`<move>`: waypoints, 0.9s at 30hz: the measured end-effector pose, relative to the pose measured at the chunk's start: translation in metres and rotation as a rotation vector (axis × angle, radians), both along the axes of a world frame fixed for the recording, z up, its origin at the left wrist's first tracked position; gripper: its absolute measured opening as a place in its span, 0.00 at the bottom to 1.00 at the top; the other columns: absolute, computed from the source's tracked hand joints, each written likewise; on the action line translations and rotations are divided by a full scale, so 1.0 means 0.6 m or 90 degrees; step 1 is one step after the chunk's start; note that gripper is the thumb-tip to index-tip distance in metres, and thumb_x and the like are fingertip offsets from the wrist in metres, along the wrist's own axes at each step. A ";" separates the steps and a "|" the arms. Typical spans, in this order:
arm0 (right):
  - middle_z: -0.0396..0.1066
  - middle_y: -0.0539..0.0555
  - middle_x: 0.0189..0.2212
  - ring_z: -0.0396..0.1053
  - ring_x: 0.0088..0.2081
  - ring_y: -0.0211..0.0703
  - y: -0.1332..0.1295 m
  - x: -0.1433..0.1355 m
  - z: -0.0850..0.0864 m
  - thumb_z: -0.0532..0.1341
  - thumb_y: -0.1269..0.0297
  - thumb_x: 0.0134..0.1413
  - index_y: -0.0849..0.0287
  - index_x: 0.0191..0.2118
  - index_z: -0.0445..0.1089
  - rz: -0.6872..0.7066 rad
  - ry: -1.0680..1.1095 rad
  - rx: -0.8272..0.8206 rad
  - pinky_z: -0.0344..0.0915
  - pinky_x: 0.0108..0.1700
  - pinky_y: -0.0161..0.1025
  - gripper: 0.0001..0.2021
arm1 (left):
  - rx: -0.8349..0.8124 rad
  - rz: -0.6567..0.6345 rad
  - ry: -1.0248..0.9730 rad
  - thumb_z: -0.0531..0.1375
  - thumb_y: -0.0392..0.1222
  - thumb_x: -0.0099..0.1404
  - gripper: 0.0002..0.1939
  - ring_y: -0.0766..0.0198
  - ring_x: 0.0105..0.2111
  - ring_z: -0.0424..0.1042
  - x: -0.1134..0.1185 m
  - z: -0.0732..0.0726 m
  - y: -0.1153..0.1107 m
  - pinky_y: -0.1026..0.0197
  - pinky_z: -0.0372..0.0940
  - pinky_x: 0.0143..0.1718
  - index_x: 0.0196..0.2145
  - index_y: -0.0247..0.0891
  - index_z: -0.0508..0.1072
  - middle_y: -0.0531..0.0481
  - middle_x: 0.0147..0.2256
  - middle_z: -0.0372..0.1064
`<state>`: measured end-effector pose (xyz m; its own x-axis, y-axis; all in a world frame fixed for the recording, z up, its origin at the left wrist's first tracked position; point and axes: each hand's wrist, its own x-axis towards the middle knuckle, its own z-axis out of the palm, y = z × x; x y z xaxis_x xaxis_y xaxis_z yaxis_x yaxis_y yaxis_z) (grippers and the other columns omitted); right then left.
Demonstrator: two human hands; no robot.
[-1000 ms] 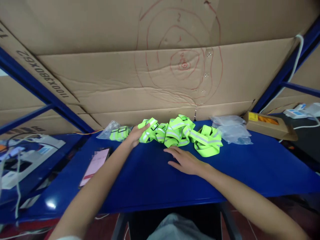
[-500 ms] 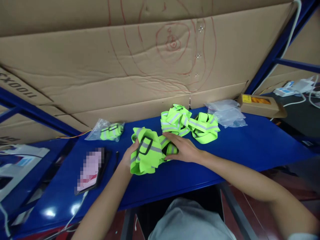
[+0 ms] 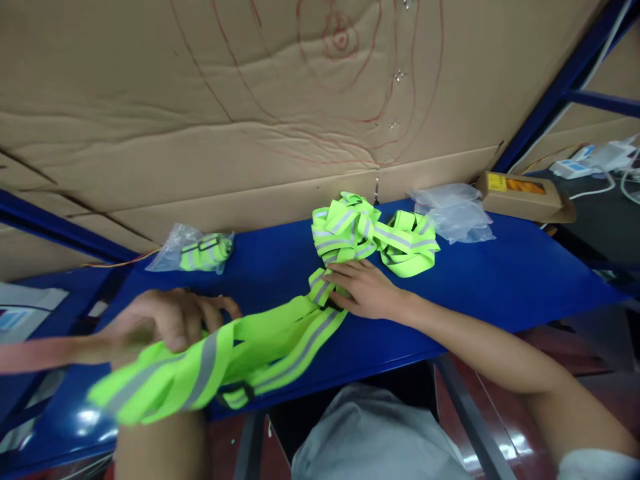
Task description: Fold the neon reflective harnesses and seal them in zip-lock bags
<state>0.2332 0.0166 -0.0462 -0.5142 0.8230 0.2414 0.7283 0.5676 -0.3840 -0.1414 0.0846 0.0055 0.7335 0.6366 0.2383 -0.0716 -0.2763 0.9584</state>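
A long yellow-green reflective strap harness [image 3: 283, 330] with grey stripes and black buckles stretches between my hands. My left hand [image 3: 173, 320] is blurred, its fingers curled over the left part, where several layers hang past the table's front edge. At the other end, my right hand [image 3: 367, 290] presses its fingers round a folded piece close to the tabletop; some fingertips are hidden. Just behind the right hand lies a heap of similar straps [image 3: 347, 230], joined by a band to a looped bundle [image 3: 410, 247].
A rolled strap lies in a clear bag [image 3: 165, 250] at back left. Clear plastic bags [image 3: 453, 213] and a brown carton [image 3: 525, 197] stand back right on the blue table [image 3: 540, 267]. Cardboard [image 3: 280, 153] walls the back. A blurred pinkish band [image 3: 45, 353] enters from the left.
My left hand has swung left and toward me, drawing the bunched harness out into a long stretch. My right hand stays nearly in place. The view has tilted down, and the phone no longer shows.
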 end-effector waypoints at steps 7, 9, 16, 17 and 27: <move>0.51 0.70 0.75 0.58 0.72 0.71 -0.008 -0.009 -0.011 0.69 0.49 0.60 0.64 0.72 0.60 0.025 -0.060 -0.015 0.61 0.69 0.64 0.41 | -0.022 0.198 0.073 0.68 0.62 0.64 0.19 0.61 0.22 0.72 0.114 0.011 -0.011 0.59 0.67 0.26 0.35 0.43 0.84 0.48 0.25 0.76; 0.51 0.72 0.75 0.58 0.72 0.72 -0.008 -0.009 -0.011 0.70 0.54 0.58 0.64 0.72 0.60 0.040 -0.030 -0.019 0.62 0.68 0.65 0.40 | 0.060 0.216 0.154 0.72 0.51 0.64 0.14 0.58 0.38 0.78 0.151 -0.003 -0.012 0.60 0.71 0.40 0.44 0.44 0.82 0.46 0.39 0.80; 0.78 0.57 0.51 0.76 0.54 0.48 0.023 0.009 -0.006 0.54 0.56 0.73 0.57 0.55 0.71 -0.024 0.376 -0.180 0.71 0.59 0.48 0.15 | 0.153 0.112 0.266 0.70 0.50 0.66 0.32 0.48 0.64 0.68 0.207 -0.056 -0.023 0.46 0.61 0.67 0.64 0.46 0.67 0.43 0.63 0.68; 0.78 0.55 0.50 0.75 0.54 0.47 0.029 0.011 -0.008 0.54 0.56 0.73 0.56 0.52 0.71 -0.044 0.434 -0.209 0.70 0.60 0.47 0.13 | 0.114 0.128 0.243 0.71 0.51 0.65 0.33 0.48 0.62 0.70 0.211 -0.063 -0.025 0.47 0.63 0.65 0.64 0.45 0.67 0.42 0.61 0.70; 0.72 0.55 0.49 0.71 0.56 0.44 0.031 -0.001 -0.024 0.62 0.53 0.68 0.54 0.48 0.64 -0.069 0.600 -0.218 0.67 0.63 0.45 0.12 | 0.239 0.180 0.167 0.72 0.52 0.64 0.33 0.45 0.69 0.60 0.240 -0.077 -0.046 0.44 0.59 0.69 0.64 0.48 0.69 0.39 0.66 0.60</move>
